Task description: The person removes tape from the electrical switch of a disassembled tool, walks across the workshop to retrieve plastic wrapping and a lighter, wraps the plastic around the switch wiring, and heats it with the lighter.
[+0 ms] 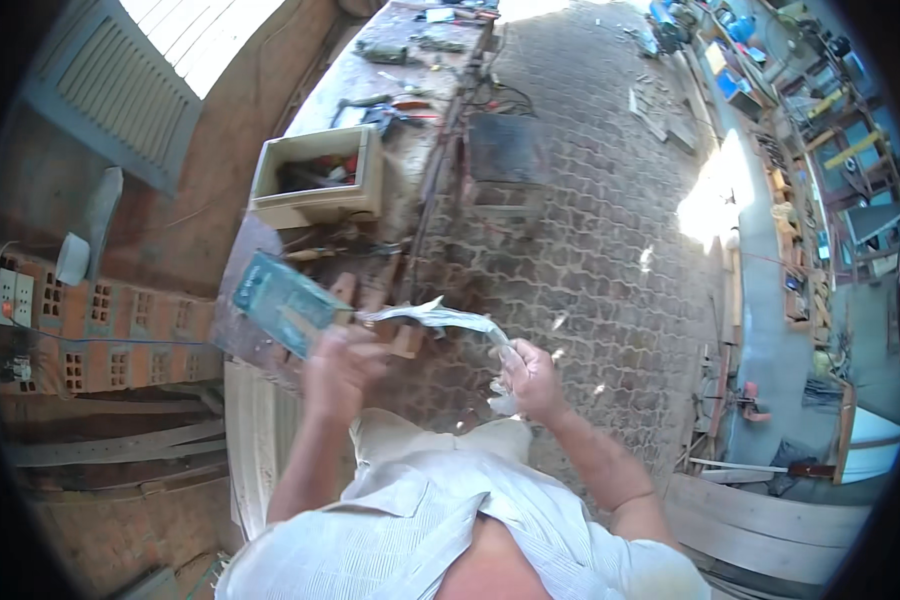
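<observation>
On the far left we see a brick wall (pixel 120 330) with a white socket plate (pixel 13 297) on it, and above it a grey louvred shutter (pixel 110 95). Next to the wall stands a workbench (pixel 360 70) that runs away from us, and on it a cream-coloured open box (pixel 320 180) with dark things inside. More tools lie further up the bench, but they are too small for us to tell what they are.

Lower, in front of the chest, our left hand (pixel 338 365) is raised and closed around one end of a flat teal package (pixel 285 303). The package is tilted, and its upper end points to the upper left, toward the cream box. From the place where the left hand grips it, a strip of clear plastic wrapping (pixel 440 318) stretches to the right. It looks twisted and thin, and it shines in the light.

Our right hand (pixel 532 380) is clenched on the other end of this wrapping, and some crumpled plastic hangs under the fingers. The two hands are near each other, with the strip between them.

Behind the hands is a paved floor (pixel 590 200) of grey interlocking stones with a bright patch of sun. On the far right we see shelves (pixel 820 150) full of small objects, which we cannot make out.
</observation>
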`<move>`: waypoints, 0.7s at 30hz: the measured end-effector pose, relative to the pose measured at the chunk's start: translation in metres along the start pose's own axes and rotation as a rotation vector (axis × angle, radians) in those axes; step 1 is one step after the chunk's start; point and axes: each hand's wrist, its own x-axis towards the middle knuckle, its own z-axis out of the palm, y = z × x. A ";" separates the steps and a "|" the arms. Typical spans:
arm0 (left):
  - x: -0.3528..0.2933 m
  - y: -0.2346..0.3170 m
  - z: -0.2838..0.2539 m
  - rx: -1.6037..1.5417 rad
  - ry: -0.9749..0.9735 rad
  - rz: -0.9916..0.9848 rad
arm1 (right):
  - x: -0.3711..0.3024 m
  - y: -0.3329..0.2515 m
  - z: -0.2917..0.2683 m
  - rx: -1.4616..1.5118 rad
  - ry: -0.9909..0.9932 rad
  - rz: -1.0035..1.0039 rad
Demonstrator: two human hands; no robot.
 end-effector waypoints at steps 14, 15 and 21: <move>0.098 -0.151 0.297 0.141 -0.324 -0.249 | -0.070 0.086 -0.194 -0.325 0.285 -0.046; 0.109 -0.142 0.304 0.126 -0.328 -0.186 | -0.067 0.095 -0.207 -0.353 0.284 -0.032; 0.221 -0.125 0.331 0.175 -0.430 0.097 | 0.002 0.209 -0.305 -0.476 0.181 0.067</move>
